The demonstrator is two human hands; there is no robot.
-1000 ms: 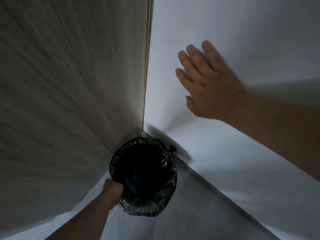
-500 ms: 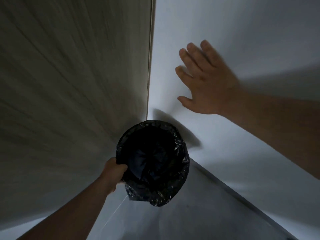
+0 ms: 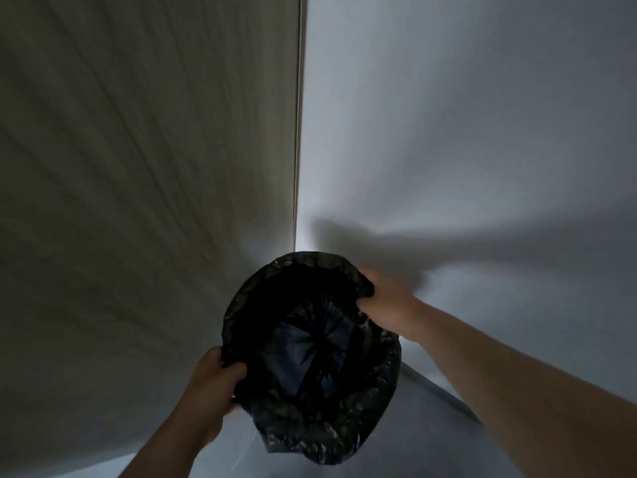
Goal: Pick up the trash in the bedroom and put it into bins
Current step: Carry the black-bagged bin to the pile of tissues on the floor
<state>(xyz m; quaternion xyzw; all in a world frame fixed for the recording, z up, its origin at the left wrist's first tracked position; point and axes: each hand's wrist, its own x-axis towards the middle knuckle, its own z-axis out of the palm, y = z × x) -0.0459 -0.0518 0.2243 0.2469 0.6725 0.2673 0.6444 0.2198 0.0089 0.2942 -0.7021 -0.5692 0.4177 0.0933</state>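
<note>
Hanging between both hands in the corner where the wood panel (image 3: pixel 138 167) meets the white wall (image 3: pixel 448 132), the black-lined bin (image 3: pixel 384 374) opens toward the camera. The left hand (image 3: pixel 215 377) takes the near-left rim and the right hand (image 3: pixel 382 298) the far-right rim, each grip curled tight over the liner.

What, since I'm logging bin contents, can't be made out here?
Head view:
- Any trash in the bin: the bottom of its black liner is too dark.
- Left hand fingers: partly hidden behind the rim.
- Right hand fingers: likewise.
- Bin's base: hidden by its own mouth.
</note>
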